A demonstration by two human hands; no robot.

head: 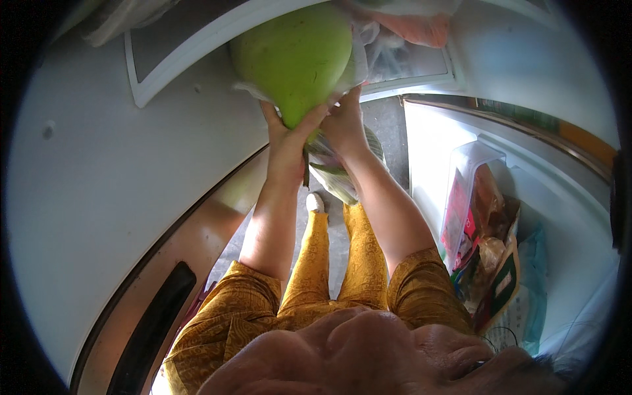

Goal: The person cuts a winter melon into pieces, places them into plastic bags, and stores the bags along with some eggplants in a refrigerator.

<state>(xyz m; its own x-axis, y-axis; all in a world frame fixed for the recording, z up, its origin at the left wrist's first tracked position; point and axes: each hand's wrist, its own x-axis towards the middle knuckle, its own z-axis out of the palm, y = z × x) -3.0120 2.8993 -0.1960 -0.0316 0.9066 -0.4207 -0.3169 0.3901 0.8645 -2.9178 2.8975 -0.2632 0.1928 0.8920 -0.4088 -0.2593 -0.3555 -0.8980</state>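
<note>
A large, pear-shaped green gourd (296,59), partly wrapped in a clear plastic bag, lies before me at a refrigerator shelf with its narrow end toward me. My left hand (289,133) grips that narrow end, thumb across the top. At its right side, my right hand (348,118) holds the plastic against the gourd; its fingertips are partly hidden. A brown stem (306,170) hangs below the left hand. Under my right wrist is a clear bag of pale green produce (333,177); what carries it cannot be told.
A white-framed refrigerator shelf (410,86) surrounds the gourd, with plastic bags and a reddish bag (419,29) behind. To the right, a door bin (476,148) holds several packets. A door with a black handle (153,331) stands at left. Grey floor shows below.
</note>
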